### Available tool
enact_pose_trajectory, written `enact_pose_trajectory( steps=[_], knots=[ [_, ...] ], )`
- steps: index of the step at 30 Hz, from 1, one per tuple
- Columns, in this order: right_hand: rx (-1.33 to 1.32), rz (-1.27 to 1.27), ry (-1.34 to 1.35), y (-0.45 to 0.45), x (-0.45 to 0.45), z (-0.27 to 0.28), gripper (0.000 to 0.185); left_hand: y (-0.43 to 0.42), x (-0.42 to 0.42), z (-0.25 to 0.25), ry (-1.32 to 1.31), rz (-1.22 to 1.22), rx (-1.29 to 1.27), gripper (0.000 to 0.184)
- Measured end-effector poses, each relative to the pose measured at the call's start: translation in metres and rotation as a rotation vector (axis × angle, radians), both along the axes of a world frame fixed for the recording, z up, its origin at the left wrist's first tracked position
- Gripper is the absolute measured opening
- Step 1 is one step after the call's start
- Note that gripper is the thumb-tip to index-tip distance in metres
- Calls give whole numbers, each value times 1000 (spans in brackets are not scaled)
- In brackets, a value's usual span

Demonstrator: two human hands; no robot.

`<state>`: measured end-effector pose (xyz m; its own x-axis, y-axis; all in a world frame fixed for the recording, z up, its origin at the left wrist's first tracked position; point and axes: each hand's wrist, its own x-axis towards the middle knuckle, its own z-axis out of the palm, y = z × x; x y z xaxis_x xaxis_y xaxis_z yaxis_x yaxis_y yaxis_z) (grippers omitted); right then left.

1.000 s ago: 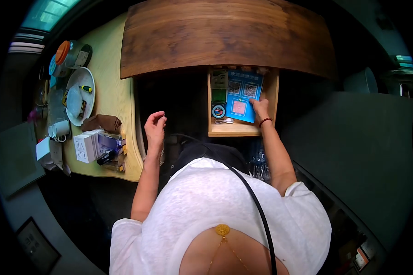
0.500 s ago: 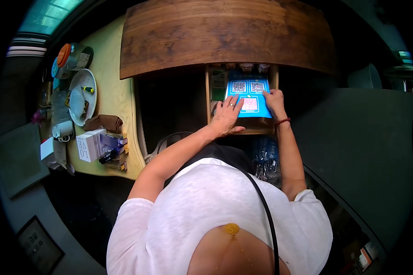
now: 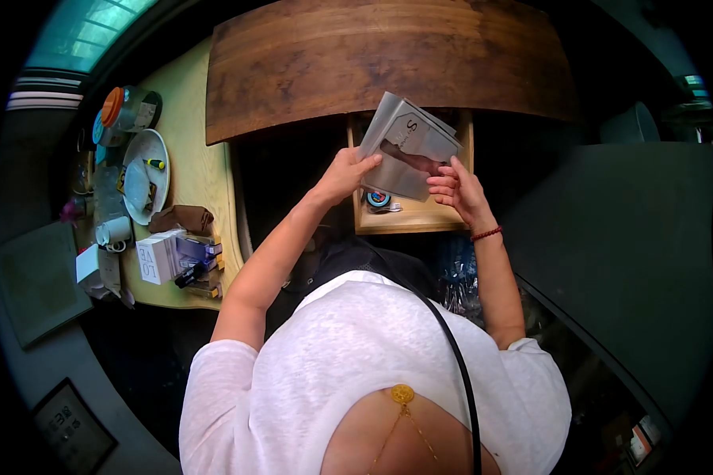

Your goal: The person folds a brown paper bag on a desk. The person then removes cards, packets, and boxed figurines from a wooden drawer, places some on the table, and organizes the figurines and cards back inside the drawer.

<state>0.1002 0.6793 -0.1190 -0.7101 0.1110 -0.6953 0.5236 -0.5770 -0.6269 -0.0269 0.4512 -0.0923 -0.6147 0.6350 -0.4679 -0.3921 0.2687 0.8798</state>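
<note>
Watching through the head view, the only 1 I have, I take the open drawer [image 3: 416, 222] as my landmark. Over it, tilted, are the grey packets [image 3: 402, 179], seemingly 2 or more in a loose stack. My left hand [image 3: 345, 172] is closed on their left edge at the drawer's left side, thumb on top. My right hand [image 3: 467, 198] is over the drawer's right side, half open, fingers curled by the packets' lower right edge; I cannot tell whether it grips. The packets lie between my 2 hands, with the left in firmer contact. Their brown print [image 3: 410, 158] slopes from upper left to lower right; the overlap hides which way their long axis runs. Inside the drawer, below the packets, I see a round tin [image 3: 378, 199] and a white cable [image 3: 388, 208]. Beyond the drawer is the wooden tabletop [image 3: 388, 55].
</note>
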Motion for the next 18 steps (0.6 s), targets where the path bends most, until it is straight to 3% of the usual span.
enact_pose_trajectory(
  steps=[1,2,4,6,8,9,10,12,15,18],
  knots=[
    [194,38,-53,-2,2,1,41,-4,1,0,2,0,-2,32],
    [193,39,-51,-3,6,-5,41,-9,4,0,-96,60,40,32],
    [1001,-104,226,-5,15,-21,29,-18,9,2,-193,123,84,34],
    [1199,-157,144,2,20,-22,36,-25,13,6,-309,185,142,37],
    [1114,-218,166,7,19,-25,45,-31,13,9,-335,192,167,38],
    [745,-291,254,8,18,-25,51,-33,12,11,-361,191,192,40],
    [380,-198,203,15,17,-18,46,-37,11,13,-358,200,193,40],
    [-50,-210,259,7,13,-11,38,-42,6,18,-354,122,126,41],
    [-55,-147,282,0,10,-9,32,-45,3,1,-226,187,35,44],
    [-32,-135,304,-4,6,-6,29,-50,-1,6,-300,269,86,45]
  ],
)
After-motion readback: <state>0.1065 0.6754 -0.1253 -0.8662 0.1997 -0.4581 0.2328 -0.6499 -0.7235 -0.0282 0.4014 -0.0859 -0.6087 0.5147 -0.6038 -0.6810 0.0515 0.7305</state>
